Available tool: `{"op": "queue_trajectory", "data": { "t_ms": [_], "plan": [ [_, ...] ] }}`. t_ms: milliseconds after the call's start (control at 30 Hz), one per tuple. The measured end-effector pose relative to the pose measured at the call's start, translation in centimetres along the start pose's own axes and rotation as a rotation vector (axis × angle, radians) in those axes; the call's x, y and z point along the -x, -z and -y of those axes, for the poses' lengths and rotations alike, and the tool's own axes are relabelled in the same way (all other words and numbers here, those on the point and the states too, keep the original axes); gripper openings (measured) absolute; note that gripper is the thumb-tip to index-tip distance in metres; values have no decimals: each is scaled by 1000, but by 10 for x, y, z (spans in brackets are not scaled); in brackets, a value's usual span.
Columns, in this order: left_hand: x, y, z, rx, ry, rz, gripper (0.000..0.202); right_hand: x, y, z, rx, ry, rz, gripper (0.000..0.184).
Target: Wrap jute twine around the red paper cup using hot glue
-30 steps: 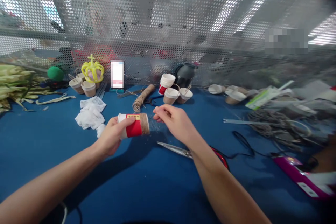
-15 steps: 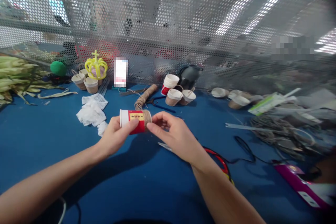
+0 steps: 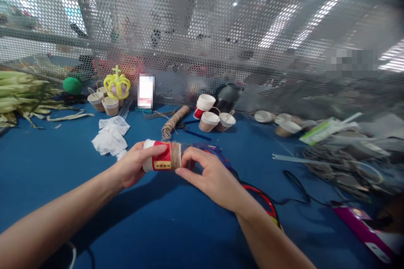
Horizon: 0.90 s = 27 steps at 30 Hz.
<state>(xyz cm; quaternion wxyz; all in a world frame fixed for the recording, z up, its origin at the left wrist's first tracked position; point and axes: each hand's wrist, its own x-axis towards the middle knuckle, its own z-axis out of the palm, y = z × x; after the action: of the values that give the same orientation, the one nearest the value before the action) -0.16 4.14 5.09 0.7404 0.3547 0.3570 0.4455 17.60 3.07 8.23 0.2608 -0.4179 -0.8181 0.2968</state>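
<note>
A white and red paper cup lies sideways in front of me, a band of brown twine wound around its base end. My left hand is closed around the rim end, thumb along the red side. At the base end, my right hand is closed, thumb and bent fingers pinching the cup's edge beside the twine. Whether a loose strand is between those fingertips is too fine to see. Just beyond the cup lies a twine hank. Red-handled scissors are partly hidden under my right forearm.
Crumpled white tissue lies left on the blue table. Behind stand twine-wrapped cups, stacked paper cups, a yellow crown-shaped piece and a phone. Grey cord is heaped right; a perforated metal screen borders the back.
The cup has turned in my hands, its yellow label now lower. My left thumb sits higher on the red side. My right fingers have shifted at the base end, and the view has tilted slightly up.
</note>
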Motion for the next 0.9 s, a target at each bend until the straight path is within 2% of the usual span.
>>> {"op": "queue_trajectory", "data": {
  "t_ms": [67,133,233,333,600,800,900],
  "plan": [
    [1,1,3,-102,-89,-27,22,-1,0,-2,6,-31,-36,5],
    [3,0,6,-217,-168,-37,21,-1,1,-4,8,-35,-145,8],
    [5,-1,9,-356,-194,0,20,-1,2,-7,36,66,-271,13],
    [7,-2,10,-423,-185,28,21,-2,-2,-8,51,156,-220,17],
    [7,-1,13,-441,-185,109,21,-1,-12,-4,45,217,-145,25],
    [4,-1,15,-480,-160,13,27,-2,-17,-5,16,232,-113,26],
    [5,-2,13,-473,-154,-21,26,-2,-5,-5,29,196,-182,24]
  ]
}}
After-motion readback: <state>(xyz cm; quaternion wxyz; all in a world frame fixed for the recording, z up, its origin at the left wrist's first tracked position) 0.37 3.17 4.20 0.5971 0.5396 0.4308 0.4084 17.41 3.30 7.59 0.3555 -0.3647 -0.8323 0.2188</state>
